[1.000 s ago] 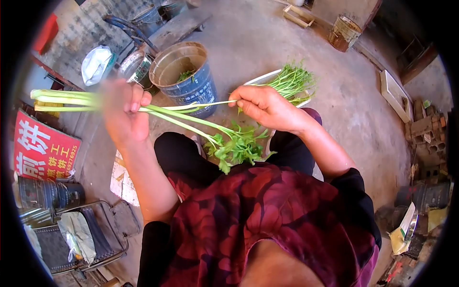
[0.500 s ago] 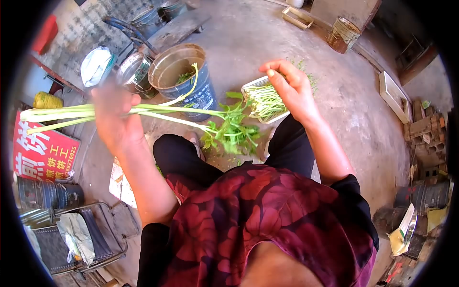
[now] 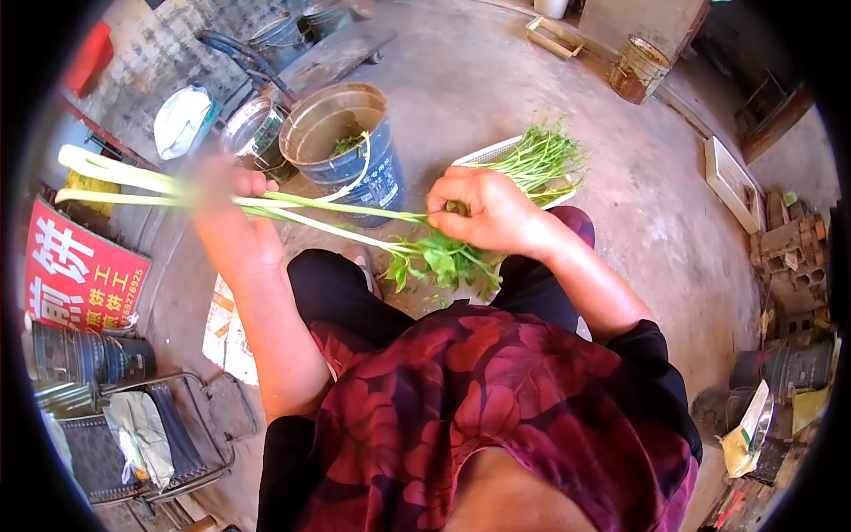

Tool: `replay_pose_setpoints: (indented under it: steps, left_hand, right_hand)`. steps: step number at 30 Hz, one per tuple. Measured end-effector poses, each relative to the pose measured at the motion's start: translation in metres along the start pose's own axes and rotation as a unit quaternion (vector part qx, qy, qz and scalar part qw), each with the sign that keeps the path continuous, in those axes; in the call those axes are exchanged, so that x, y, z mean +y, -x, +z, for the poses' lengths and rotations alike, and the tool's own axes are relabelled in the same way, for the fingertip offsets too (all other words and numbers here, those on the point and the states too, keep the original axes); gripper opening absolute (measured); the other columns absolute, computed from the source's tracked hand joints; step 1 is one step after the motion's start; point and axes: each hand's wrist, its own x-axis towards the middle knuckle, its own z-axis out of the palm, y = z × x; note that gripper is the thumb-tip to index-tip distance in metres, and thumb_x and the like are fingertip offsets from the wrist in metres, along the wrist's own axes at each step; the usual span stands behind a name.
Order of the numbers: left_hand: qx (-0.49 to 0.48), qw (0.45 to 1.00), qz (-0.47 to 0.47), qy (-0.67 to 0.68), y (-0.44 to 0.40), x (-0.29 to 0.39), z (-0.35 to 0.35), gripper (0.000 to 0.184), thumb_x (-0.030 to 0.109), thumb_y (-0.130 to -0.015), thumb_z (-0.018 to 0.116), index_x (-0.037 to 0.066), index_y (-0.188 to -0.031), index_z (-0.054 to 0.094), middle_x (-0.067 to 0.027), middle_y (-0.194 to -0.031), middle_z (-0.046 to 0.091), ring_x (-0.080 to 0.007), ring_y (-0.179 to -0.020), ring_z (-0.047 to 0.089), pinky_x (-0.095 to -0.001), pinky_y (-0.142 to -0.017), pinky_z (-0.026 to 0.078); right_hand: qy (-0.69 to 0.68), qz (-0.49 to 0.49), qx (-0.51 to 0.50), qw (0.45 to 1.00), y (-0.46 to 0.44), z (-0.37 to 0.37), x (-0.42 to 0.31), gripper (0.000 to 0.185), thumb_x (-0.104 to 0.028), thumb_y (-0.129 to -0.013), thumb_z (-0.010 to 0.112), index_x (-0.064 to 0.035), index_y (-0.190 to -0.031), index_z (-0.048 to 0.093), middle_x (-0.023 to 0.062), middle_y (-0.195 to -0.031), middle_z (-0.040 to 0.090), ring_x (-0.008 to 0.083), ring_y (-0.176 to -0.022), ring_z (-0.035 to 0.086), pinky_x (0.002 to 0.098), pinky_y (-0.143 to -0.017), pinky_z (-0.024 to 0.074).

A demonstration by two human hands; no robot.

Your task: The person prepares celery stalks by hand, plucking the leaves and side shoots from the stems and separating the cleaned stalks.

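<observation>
Since the last frame: right hand (image 3: 483, 206) has come back from over the basket to the leafy end of the bunch; left hand (image 3: 235, 217) stays put. Clock is on the view, centre out, 12 = top.

Near first. Celery (image 3: 372, 212) spans between the hands, butt ends out past the left toward 9-10. Left (9-10 o'clock) is clamped round the stalks; its fingers are blurred. Right (1-2) is pinched tight on a stalk end; exact contact is hidden behind the knuckles.

Progress, my read: this bunch is partway. One thin bent stalk (image 3: 366, 155), 11 o'clock, looks bare to its tip. A leaf clump (image 3: 443, 262) hangs at centre, just below the right hand, so leaf is left on the others.

Further out: basket (image 3: 486, 152) at 1-2, partly behind the right hand, has a good pile of stems (image 3: 541, 160), likely the bigger lot. Can't tell whether their thin tips carry leaf. Blue bucket (image 3: 324, 173) at 11 has some green scraps (image 3: 348, 144) inside, a small amount.

Beyond: pail (image 3: 266, 146) at 10-11, beside the bucket; rusty bucket (image 3: 638, 71) at 1-2, well apart.
</observation>
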Motion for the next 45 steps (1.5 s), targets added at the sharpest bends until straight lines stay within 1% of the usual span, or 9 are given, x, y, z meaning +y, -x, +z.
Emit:
replay_pose_setpoints:
  steps: [2, 4, 7, 10, 11, 15, 30, 33, 45]
  left_hand:
    - [-0.008, 0.998, 0.047, -0.038, -0.003, -0.008, -0.005, 0.023, 0.024, -0.085, 0.051, 0.001, -0.083, 0.046, -0.0007, -0.059, 0.035, -0.0117, -0.055, 0.037, -0.0277, -0.055, 0.034]
    - [-0.019, 0.995, 0.080, -0.059, -0.001, -0.011, -0.005, 0.025, 0.025, -0.085, 0.051, 0.000, -0.082, 0.046, -0.0012, -0.059, 0.035, -0.0111, -0.055, 0.037, -0.0257, -0.052, 0.033]
    - [-0.040, 0.993, 0.094, -0.067, 0.004, -0.009, -0.001, 0.028, 0.026, -0.085, 0.052, -0.001, -0.081, 0.047, -0.0014, -0.058, 0.036, -0.0101, -0.053, 0.036, -0.0235, -0.049, 0.032]
    - [-0.060, 0.992, 0.088, -0.073, 0.005, -0.006, 0.001, 0.028, 0.025, -0.086, 0.051, -0.002, -0.080, 0.048, -0.0011, -0.057, 0.036, -0.0094, -0.052, 0.035, -0.0226, -0.047, 0.031]
    - [-0.068, 0.990, 0.091, -0.081, 0.006, -0.005, 0.002, 0.028, 0.025, -0.086, 0.051, -0.002, -0.080, 0.048, -0.0010, -0.056, 0.036, -0.0093, -0.052, 0.035, -0.0224, -0.047, 0.031]
    - [-0.087, 0.988, 0.105, -0.076, 0.009, -0.004, 0.005, 0.027, 0.024, -0.087, 0.050, -0.001, -0.079, 0.048, 0.0000, -0.054, 0.034, -0.0089, -0.051, 0.034, -0.0216, -0.047, 0.030]
    - [-0.011, 0.997, 0.079, 0.013, 0.009, -0.008, 0.007, 0.025, 0.023, -0.087, 0.050, -0.001, -0.079, 0.047, 0.0000, -0.054, 0.032, -0.0110, -0.050, 0.032, -0.0232, -0.048, 0.028]
    - [-0.007, 0.997, 0.079, 0.025, 0.007, -0.014, 0.008, 0.011, 0.011, -0.079, 0.054, 0.003, -0.073, 0.051, -0.0007, -0.058, 0.038, -0.0090, -0.048, 0.036, -0.0236, -0.043, 0.032]
    - [-0.040, 0.997, 0.060, -0.017, 0.023, -0.038, 0.033, 0.024, 0.027, -0.087, 0.048, 0.004, -0.081, 0.047, -0.0004, -0.054, 0.034, -0.0132, -0.053, 0.038, -0.0250, -0.047, 0.028]
  right_hand:
    - [-0.221, 0.027, -0.037, 0.974, -0.002, -0.001, 0.018, 0.009, -0.011, -0.076, 0.059, -0.0027, -0.079, 0.058, 0.0047, -0.075, 0.059, 0.0127, -0.073, 0.055, 0.0261, -0.065, 0.0432]
    - [-0.323, 0.126, -0.095, 0.933, -0.005, -0.006, 0.028, 0.011, -0.011, -0.077, 0.058, -0.0009, -0.080, 0.058, 0.0024, -0.078, 0.060, 0.0087, -0.075, 0.053, 0.0249, -0.067, 0.0427]
    - [-0.315, 0.116, -0.132, 0.933, -0.006, -0.006, 0.030, 0.011, -0.010, -0.076, 0.059, -0.0009, -0.083, 0.058, 0.0028, -0.076, 0.059, 0.0092, -0.074, 0.052, 0.0246, -0.068, 0.0426]
    - [-0.191, 0.033, -0.073, 0.978, -0.005, 0.002, 0.022, 0.015, -0.009, -0.074, 0.059, -0.0024, -0.087, 0.058, 0.0047, -0.076, 0.059, 0.0095, -0.073, 0.051, 0.0245, -0.067, 0.0425]
    - [-0.105, 0.088, -0.123, 0.983, -0.005, -0.002, 0.015, 0.017, -0.011, -0.075, 0.055, -0.0040, -0.090, 0.058, 0.0092, -0.078, 0.058, 0.0171, -0.074, 0.056, 0.0294, -0.067, 0.0441]
    - [0.073, -0.009, -0.105, 0.992, -0.003, 0.001, 0.008, 0.018, -0.014, -0.078, 0.045, -0.0053, -0.088, 0.057, 0.0148, -0.084, 0.056, 0.0328, -0.081, 0.055, 0.0415, -0.070, 0.0434]
    - [0.158, -0.030, 0.045, 0.986, -0.010, 0.006, 0.024, 0.018, -0.006, -0.072, 0.048, -0.0065, -0.089, 0.055, 0.0122, -0.079, 0.058, 0.0307, -0.072, 0.056, 0.0371, -0.060, 0.0449]
    - [0.126, -0.030, 0.121, 0.984, -0.012, 0.007, 0.031, 0.017, -0.006, -0.073, 0.048, -0.0069, -0.087, 0.057, 0.0126, -0.075, 0.058, 0.0308, -0.069, 0.056, 0.0365, -0.058, 0.0452]
    - [0.236, 0.087, 0.170, 0.953, -0.024, 0.002, 0.058, 0.012, -0.013, -0.075, 0.047, -0.0109, -0.079, 0.058, 0.0127, -0.071, 0.059, 0.0311, -0.070, 0.058, 0.0412, -0.059, 0.0450]
